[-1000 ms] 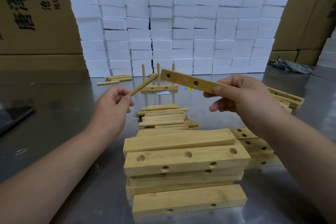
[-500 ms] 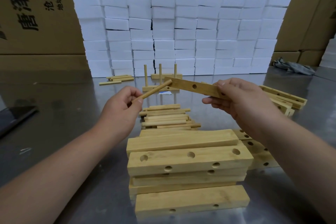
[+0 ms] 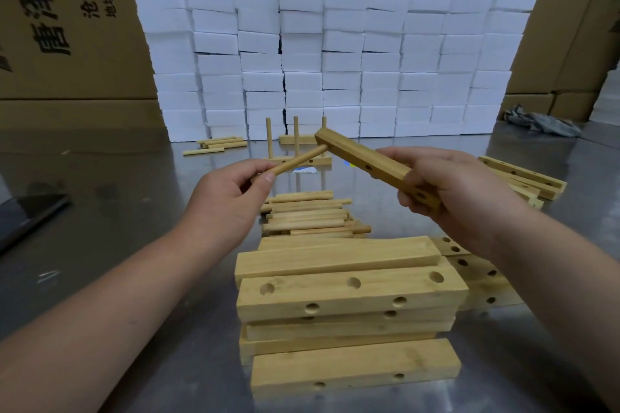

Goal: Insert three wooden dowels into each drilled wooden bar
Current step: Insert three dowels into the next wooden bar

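Note:
My right hand (image 3: 453,191) grips a drilled wooden bar (image 3: 365,157) by its near end and holds it tilted above the table, far end pointing up and left. My left hand (image 3: 231,198) pinches a wooden dowel (image 3: 298,159) whose tip meets the underside of the bar's far end. A pile of loose dowels (image 3: 307,216) lies on the table just below my hands. A stack of drilled bars (image 3: 349,295) sits in front of me. Behind the hands stand two bars with upright dowels (image 3: 297,144).
More drilled bars (image 3: 523,178) lie at the right, and a few dowels (image 3: 218,144) at the back left. A wall of white foam blocks (image 3: 335,60) stands before cardboard boxes. A dark flat object (image 3: 23,211) lies at the left and a grey rag (image 3: 543,119) at the back right.
My left hand brought the dowel's tip up to the far end of the bar. My right hand turned the bar so its far end points more away and left.

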Available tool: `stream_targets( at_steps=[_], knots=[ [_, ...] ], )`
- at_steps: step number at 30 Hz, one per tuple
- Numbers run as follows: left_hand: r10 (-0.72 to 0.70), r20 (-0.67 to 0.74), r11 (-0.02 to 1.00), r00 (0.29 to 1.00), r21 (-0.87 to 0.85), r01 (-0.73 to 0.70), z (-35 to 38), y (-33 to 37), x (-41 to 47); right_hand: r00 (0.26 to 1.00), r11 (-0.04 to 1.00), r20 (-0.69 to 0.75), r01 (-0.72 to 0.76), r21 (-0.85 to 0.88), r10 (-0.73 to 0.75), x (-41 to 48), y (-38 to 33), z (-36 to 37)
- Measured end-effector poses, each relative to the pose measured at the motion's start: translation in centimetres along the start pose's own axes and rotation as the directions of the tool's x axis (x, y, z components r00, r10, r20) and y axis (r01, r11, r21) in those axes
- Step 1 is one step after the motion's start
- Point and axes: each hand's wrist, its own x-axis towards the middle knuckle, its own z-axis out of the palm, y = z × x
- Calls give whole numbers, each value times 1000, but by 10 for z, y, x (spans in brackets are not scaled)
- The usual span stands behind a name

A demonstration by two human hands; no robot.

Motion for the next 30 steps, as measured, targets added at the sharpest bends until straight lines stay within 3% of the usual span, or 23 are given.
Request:
stream_targets(
  at_steps=[12, 21, 30],
  knots=[
    [-30, 134, 999, 991, 40, 25, -4, 14, 7, 987, 994, 122, 108, -15, -105, 0, 2, -7],
    [-153, 220, 932, 963, -291, 215, -1, 21, 10, 980, 985, 117, 164, -43, -159, 1, 5, -6],
    [-276, 393, 745, 877, -489, 454, -4, 28, 11, 976, 976, 91, 205, -70, -198, -1, 4, -4]
  ],
)
